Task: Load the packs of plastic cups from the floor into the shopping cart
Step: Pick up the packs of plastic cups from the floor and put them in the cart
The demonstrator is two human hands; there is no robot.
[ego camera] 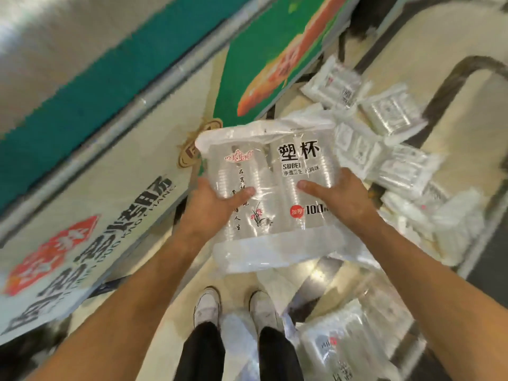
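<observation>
I hold a clear pack of plastic cups (275,171) with black and red print, flat in front of me above the floor. My left hand (211,207) grips its left edge, thumb on top. My right hand (338,196) grips its right edge, thumb on top as well. Several more packs of cups (395,163) lie in a loose pile to the right and beyond it. Another pack (346,345) lies near my right foot at the bottom. A dark curved bar (450,83) at the upper right may be part of the cart; I cannot tell.
A printed display panel (90,204) with large black characters and a red logo runs along the left. A green poster (275,50) stands behind it. My two white shoes (233,309) stand on the pale glossy floor below the held pack.
</observation>
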